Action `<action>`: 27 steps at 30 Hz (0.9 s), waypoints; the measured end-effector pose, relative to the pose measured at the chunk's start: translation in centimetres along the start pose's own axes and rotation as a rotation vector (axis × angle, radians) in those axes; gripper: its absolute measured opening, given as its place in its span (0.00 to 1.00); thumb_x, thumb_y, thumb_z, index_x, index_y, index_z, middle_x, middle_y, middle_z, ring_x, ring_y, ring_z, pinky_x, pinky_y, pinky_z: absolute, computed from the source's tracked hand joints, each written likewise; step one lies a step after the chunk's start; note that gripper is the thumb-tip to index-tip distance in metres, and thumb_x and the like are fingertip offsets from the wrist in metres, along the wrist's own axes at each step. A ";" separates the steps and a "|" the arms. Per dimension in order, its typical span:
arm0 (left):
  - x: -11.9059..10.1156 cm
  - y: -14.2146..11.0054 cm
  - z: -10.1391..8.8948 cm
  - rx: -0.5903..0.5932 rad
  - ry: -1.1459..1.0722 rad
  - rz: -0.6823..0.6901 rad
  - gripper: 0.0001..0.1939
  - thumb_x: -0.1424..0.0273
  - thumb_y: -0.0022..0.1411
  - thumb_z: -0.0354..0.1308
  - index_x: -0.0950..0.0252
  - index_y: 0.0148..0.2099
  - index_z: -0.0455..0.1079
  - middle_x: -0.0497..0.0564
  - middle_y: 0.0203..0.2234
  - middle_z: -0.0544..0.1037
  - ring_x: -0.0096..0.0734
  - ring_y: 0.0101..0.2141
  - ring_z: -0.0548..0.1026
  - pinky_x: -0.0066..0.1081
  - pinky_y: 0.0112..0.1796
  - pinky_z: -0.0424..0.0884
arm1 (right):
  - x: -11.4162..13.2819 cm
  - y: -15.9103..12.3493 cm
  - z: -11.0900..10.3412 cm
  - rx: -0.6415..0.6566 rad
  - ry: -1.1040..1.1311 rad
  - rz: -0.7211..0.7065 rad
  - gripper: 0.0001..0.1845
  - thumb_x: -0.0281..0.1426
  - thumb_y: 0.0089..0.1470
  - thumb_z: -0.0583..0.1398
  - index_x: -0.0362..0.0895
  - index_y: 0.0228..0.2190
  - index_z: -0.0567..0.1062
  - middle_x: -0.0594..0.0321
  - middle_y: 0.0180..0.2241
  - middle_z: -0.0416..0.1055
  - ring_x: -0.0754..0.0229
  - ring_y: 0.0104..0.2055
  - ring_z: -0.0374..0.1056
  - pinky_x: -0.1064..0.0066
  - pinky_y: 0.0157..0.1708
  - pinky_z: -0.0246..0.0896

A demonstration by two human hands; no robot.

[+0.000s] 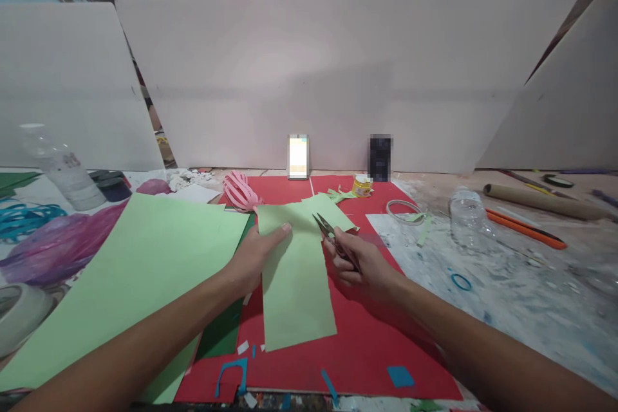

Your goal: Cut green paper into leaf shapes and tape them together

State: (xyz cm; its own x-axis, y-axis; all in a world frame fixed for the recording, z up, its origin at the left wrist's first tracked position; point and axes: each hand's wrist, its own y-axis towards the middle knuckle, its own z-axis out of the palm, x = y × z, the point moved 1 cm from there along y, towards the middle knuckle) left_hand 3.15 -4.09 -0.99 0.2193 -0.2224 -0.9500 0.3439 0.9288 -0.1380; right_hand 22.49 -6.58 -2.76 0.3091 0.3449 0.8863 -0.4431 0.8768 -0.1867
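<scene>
Head view, left hand [255, 253] pinching light-green paper [297, 290], right hand [364, 262] gripping scissors [329, 230].

A soft shadow dims the white board [328, 80]; the phone screen [298, 158] glares

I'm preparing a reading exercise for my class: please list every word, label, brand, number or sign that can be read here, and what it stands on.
No text can be read.
Plastic bottle at far left: print too blurred to read.
Lit phone: screen pixelated, unreadable.
Small yellow round item: markings too small to read.
Light green paper in hand: no writing visible.
</scene>
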 end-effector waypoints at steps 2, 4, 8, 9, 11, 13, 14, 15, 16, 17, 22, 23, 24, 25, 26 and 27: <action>-0.1 0.0 0.0 -0.038 -0.013 0.005 0.19 0.60 0.54 0.64 0.67 0.44 0.71 0.58 0.37 0.80 0.43 0.34 0.79 0.37 0.34 0.75 | 0.0 0.0 0.0 -0.001 0.001 0.000 0.23 0.50 0.55 0.55 0.43 0.24 0.61 0.78 0.14 0.41 0.73 0.14 0.31 0.79 0.12 0.29; -0.2 -0.1 0.1 -0.052 -0.037 0.015 0.19 0.61 0.53 0.64 0.67 0.43 0.71 0.58 0.36 0.80 0.42 0.33 0.79 0.35 0.33 0.76 | -0.1 0.0 -0.1 -0.008 0.005 -0.001 0.23 0.50 0.55 0.55 0.44 0.24 0.61 0.77 0.14 0.40 0.72 0.15 0.31 0.79 0.12 0.29; -0.3 0.0 0.4 -0.111 -0.092 -0.003 0.19 0.63 0.52 0.65 0.68 0.43 0.70 0.57 0.34 0.80 0.41 0.32 0.79 0.35 0.33 0.76 | -0.1 0.0 -0.1 -0.023 -0.006 -0.024 0.23 0.50 0.55 0.55 0.44 0.24 0.61 0.77 0.15 0.41 0.72 0.15 0.31 0.79 0.12 0.30; -0.4 0.0 0.4 -0.127 -0.101 -0.006 0.18 0.64 0.52 0.65 0.67 0.43 0.70 0.57 0.34 0.80 0.42 0.32 0.79 0.36 0.33 0.76 | -0.1 -0.1 0.0 -0.022 -0.011 -0.025 0.23 0.50 0.55 0.54 0.44 0.24 0.61 0.77 0.15 0.41 0.72 0.15 0.31 0.79 0.12 0.30; -0.5 0.0 0.4 -0.140 -0.108 -0.013 0.17 0.65 0.52 0.65 0.67 0.42 0.70 0.57 0.33 0.80 0.42 0.32 0.79 0.36 0.33 0.76 | -0.1 -0.1 0.1 -0.018 -0.014 -0.021 0.23 0.50 0.56 0.54 0.44 0.24 0.61 0.77 0.15 0.41 0.72 0.15 0.31 0.79 0.12 0.30; -0.6 0.0 0.4 -0.130 -0.103 -0.020 0.16 0.65 0.52 0.65 0.67 0.42 0.70 0.56 0.33 0.81 0.41 0.32 0.79 0.36 0.33 0.77 | -0.1 -0.1 0.1 -0.023 -0.007 -0.009 0.23 0.50 0.56 0.54 0.45 0.24 0.60 0.77 0.15 0.40 0.71 0.15 0.30 0.79 0.12 0.29; -0.6 -0.1 0.4 -0.123 -0.104 -0.020 0.16 0.64 0.52 0.65 0.67 0.41 0.70 0.56 0.33 0.81 0.41 0.32 0.79 0.35 0.33 0.77 | 0.0 -0.2 0.1 -0.028 0.000 -0.004 0.22 0.50 0.56 0.54 0.45 0.24 0.60 0.77 0.15 0.40 0.71 0.15 0.29 0.79 0.12 0.29; -0.5 -0.1 0.4 -0.112 -0.106 -0.017 0.17 0.64 0.52 0.65 0.66 0.42 0.70 0.56 0.34 0.81 0.41 0.32 0.79 0.35 0.33 0.77 | 0.0 -0.2 0.1 -0.033 0.005 0.003 0.23 0.50 0.55 0.55 0.45 0.24 0.59 0.77 0.15 0.39 0.71 0.16 0.29 0.79 0.12 0.29; -0.5 -0.1 0.4 -0.100 -0.109 -0.012 0.17 0.64 0.52 0.65 0.67 0.42 0.71 0.56 0.34 0.81 0.41 0.32 0.79 0.35 0.33 0.76 | 0.0 -0.1 0.1 -0.035 0.009 0.010 0.23 0.51 0.55 0.55 0.45 0.25 0.59 0.77 0.15 0.39 0.71 0.16 0.29 0.78 0.12 0.28; -0.5 -0.2 0.3 -0.090 -0.113 -0.007 0.17 0.63 0.52 0.66 0.67 0.42 0.71 0.56 0.34 0.81 0.41 0.32 0.79 0.35 0.33 0.76 | 0.0 -0.1 0.1 -0.035 0.012 0.014 0.23 0.51 0.54 0.55 0.45 0.25 0.59 0.77 0.15 0.39 0.71 0.16 0.29 0.78 0.12 0.28; -0.3 -0.3 0.4 -0.076 -0.097 -0.003 0.18 0.62 0.51 0.66 0.68 0.42 0.71 0.57 0.33 0.80 0.42 0.32 0.79 0.35 0.31 0.76 | 0.2 -0.1 0.1 -0.032 -0.011 0.001 0.23 0.51 0.55 0.54 0.44 0.24 0.60 0.77 0.15 0.40 0.72 0.15 0.30 0.79 0.12 0.28; -0.3 -0.3 0.5 -0.069 -0.093 0.000 0.18 0.62 0.52 0.66 0.67 0.42 0.71 0.56 0.34 0.80 0.42 0.32 0.79 0.35 0.32 0.76 | 0.2 -0.1 0.1 -0.035 -0.007 0.000 0.23 0.50 0.55 0.54 0.44 0.24 0.60 0.77 0.15 0.41 0.72 0.15 0.30 0.78 0.12 0.28; -0.2 -0.3 0.5 -0.062 -0.090 -0.002 0.18 0.62 0.52 0.65 0.67 0.43 0.71 0.56 0.34 0.80 0.41 0.32 0.79 0.35 0.32 0.76 | 0.1 -0.1 0.2 -0.038 0.003 0.001 0.23 0.50 0.56 0.54 0.44 0.24 0.60 0.77 0.15 0.41 0.72 0.15 0.30 0.78 0.12 0.28; -0.1 -0.2 0.5 -0.059 -0.091 -0.006 0.18 0.62 0.53 0.65 0.67 0.43 0.71 0.56 0.35 0.80 0.41 0.32 0.79 0.35 0.33 0.76 | 0.1 -0.1 0.2 -0.037 0.016 0.003 0.23 0.49 0.56 0.54 0.44 0.24 0.60 0.77 0.14 0.41 0.72 0.15 0.30 0.78 0.12 0.27; 0.1 -0.2 0.5 -0.055 -0.093 -0.014 0.18 0.63 0.53 0.65 0.67 0.43 0.71 0.56 0.35 0.80 0.41 0.33 0.79 0.35 0.33 0.76 | 0.1 -0.1 0.1 -0.028 0.028 0.006 0.23 0.49 0.56 0.54 0.44 0.23 0.60 0.77 0.14 0.40 0.72 0.14 0.30 0.78 0.12 0.27; 0.2 -0.1 0.5 -0.051 -0.097 -0.021 0.18 0.63 0.53 0.65 0.67 0.44 0.71 0.56 0.35 0.80 0.40 0.33 0.79 0.35 0.33 0.76 | 0.1 -0.1 0.1 -0.014 0.037 0.009 0.23 0.49 0.57 0.54 0.44 0.23 0.60 0.78 0.14 0.40 0.72 0.14 0.30 0.77 0.12 0.27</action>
State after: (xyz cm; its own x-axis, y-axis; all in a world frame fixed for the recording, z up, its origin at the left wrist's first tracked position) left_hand 3.62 -4.40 -1.00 0.3006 -0.2668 -0.9157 0.3031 0.9370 -0.1735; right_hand 22.44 -6.66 -2.59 0.3358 0.3648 0.8684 -0.4344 0.8780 -0.2009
